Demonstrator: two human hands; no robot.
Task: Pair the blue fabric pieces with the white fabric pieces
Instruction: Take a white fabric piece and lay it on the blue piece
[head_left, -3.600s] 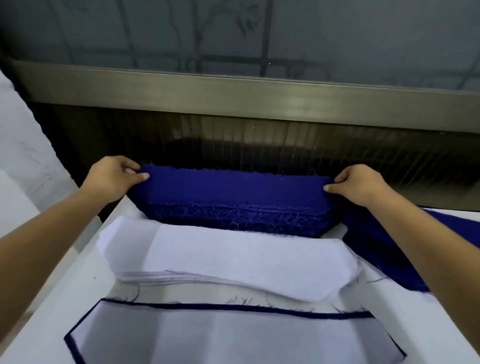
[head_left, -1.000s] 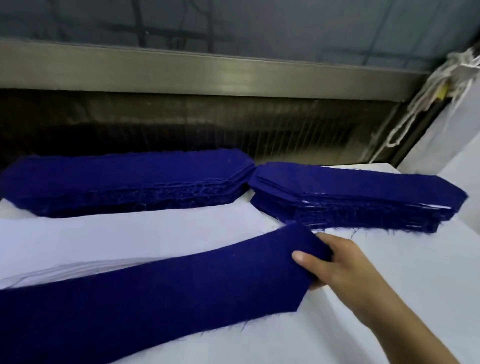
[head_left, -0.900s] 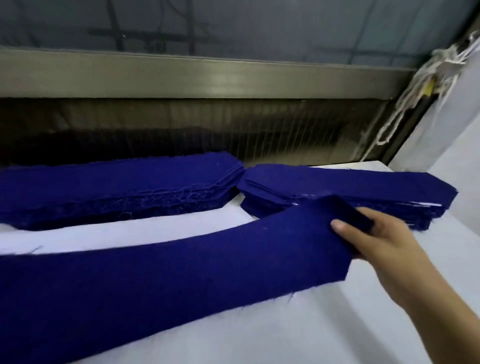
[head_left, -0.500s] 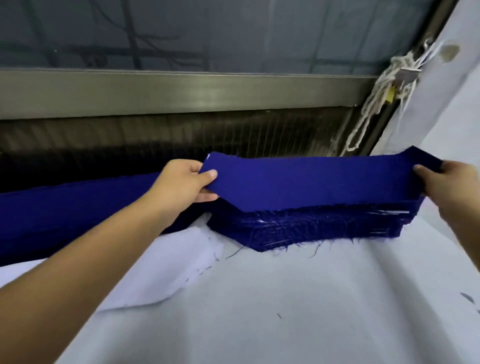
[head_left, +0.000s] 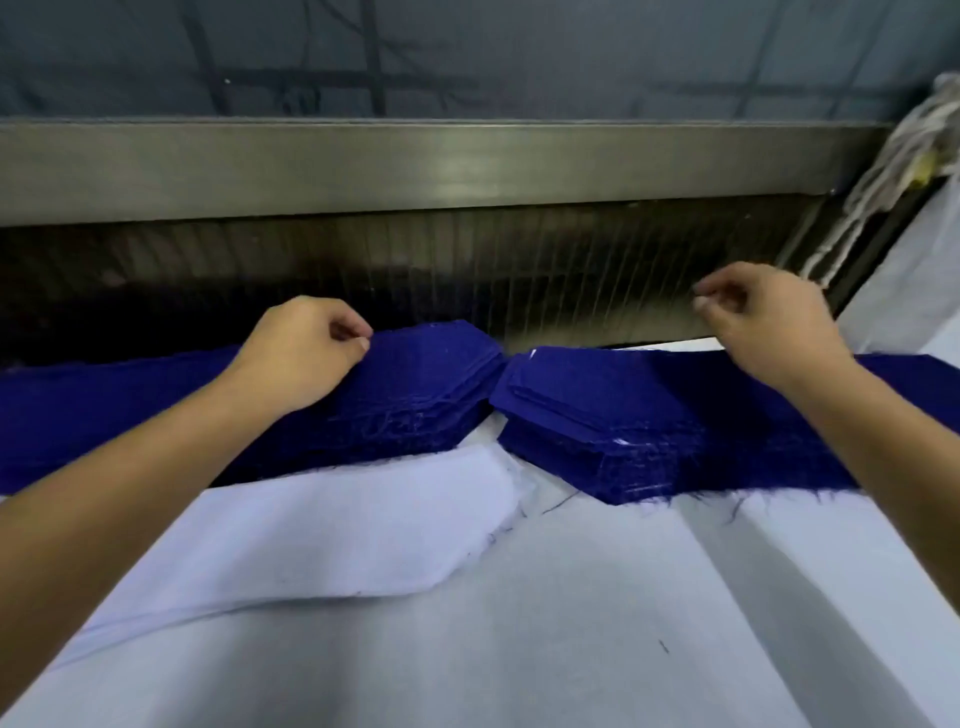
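Note:
Two stacks of blue fabric pieces lie along the table's far edge, the left blue stack (head_left: 415, 395) and the right blue stack (head_left: 613, 410), tips almost touching. A stack of white fabric pieces (head_left: 337, 530) lies in front of the left blue stack. My left hand (head_left: 306, 353) rests on top of the left blue stack with its fingers curled in, and I see no piece lifted. My right hand (head_left: 763, 322) hovers above the far side of the right blue stack, thumb and fingers pinched together on nothing.
The white table (head_left: 571, 649) stretches toward me. A metal rail (head_left: 467, 166) and a dark slatted panel (head_left: 519, 275) run behind the stacks. White cords (head_left: 883, 171) hang at the far right beside a white wall.
Half a second ago both hands held a blue piece over the right blue stack. That piece now lies on the stack, both hands have let go, and my left hand has moved onto the left stack.

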